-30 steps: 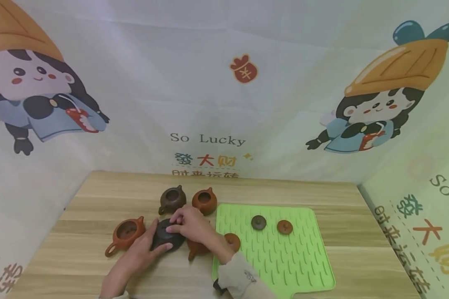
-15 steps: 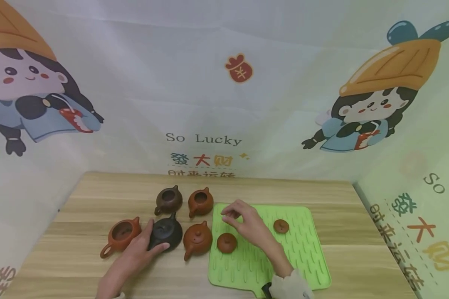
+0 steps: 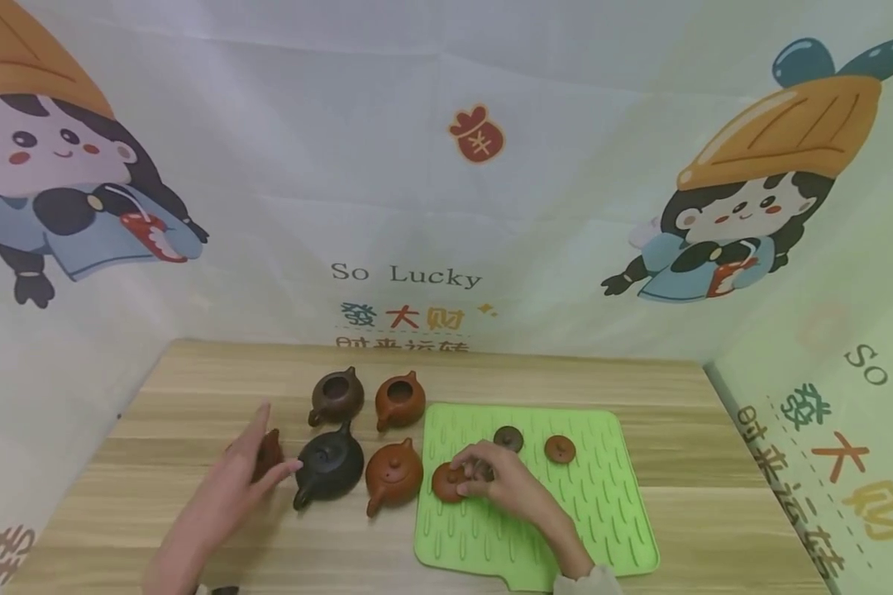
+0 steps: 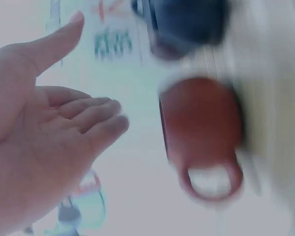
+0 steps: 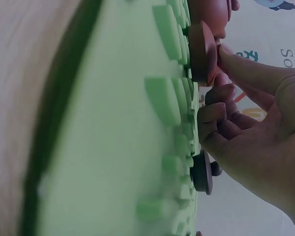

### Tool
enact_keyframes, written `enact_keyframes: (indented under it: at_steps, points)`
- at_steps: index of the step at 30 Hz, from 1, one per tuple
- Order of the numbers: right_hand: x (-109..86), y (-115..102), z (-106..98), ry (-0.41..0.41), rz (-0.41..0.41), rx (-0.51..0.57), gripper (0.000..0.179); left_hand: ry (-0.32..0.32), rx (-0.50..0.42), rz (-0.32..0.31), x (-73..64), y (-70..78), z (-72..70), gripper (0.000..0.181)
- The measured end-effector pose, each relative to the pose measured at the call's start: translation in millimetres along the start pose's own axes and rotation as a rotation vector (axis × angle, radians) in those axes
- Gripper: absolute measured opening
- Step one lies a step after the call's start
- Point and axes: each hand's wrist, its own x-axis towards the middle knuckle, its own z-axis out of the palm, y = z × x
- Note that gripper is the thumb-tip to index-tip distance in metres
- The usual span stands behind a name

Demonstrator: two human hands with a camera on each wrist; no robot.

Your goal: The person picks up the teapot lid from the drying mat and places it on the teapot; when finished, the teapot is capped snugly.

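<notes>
My right hand (image 3: 502, 478) pinches the knob of a reddish-brown teapot lid (image 3: 445, 487) at the left side of the green mat. In the right wrist view, thumb and fingers close on that knob while the lid (image 5: 202, 54) stays close over the mat's ridges. My left hand (image 3: 223, 487), fingers extended and holding nothing, is above an orange-brown teapot (image 3: 270, 456) at the far left, hiding much of it. The left wrist view shows this teapot (image 4: 201, 123) blurred, apart from the fingers. Beside it stands a black teapot (image 3: 335, 473) with its lid on.
A lidded orange teapot (image 3: 394, 481) stands just left of the green mat (image 3: 595, 529). Behind are two lidless teapots, one dark brown (image 3: 338, 401) and one orange (image 3: 402, 405). A dark lid (image 3: 508, 436) and an orange lid (image 3: 561, 449) lie on the mat.
My right hand left the black teapot, moved right over the mat, then came down on the reddish-brown lid. My left hand let go of the black teapot and moved left over the orange-brown one.
</notes>
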Motion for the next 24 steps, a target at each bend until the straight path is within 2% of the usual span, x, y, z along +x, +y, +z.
enact_keyframes:
  at_steps: [3,7,11,16,19,24]
  points:
    - [1.1,3,2,0.0,-0.047,-0.002,0.019,-0.009,-0.059,-0.031,-6.1,-14.6,-21.0,0.099]
    - [2.3,6,4,-0.003,-0.08,0.013,0.016,-0.062,-0.143,-0.067,-10.9,-39.8,-28.8,0.107]
    - [3.7,2,4,0.006,-0.018,0.049,0.015,-0.122,-0.202,-0.071,-11.6,-60.6,-20.6,0.11]
    - [5.0,-1,6,0.02,0.036,0.068,0.014,-0.137,-0.209,-0.069,-12.1,-85.7,-4.0,0.105]
    - [5.1,-2,7,0.021,0.041,0.069,0.014,-0.139,-0.223,-0.067,-12.6,-105.8,3.8,0.107]
    - [4.9,-3,7,0.023,0.041,0.067,0.014,-0.121,-0.191,-0.047,-11.3,-150.6,21.4,0.105]
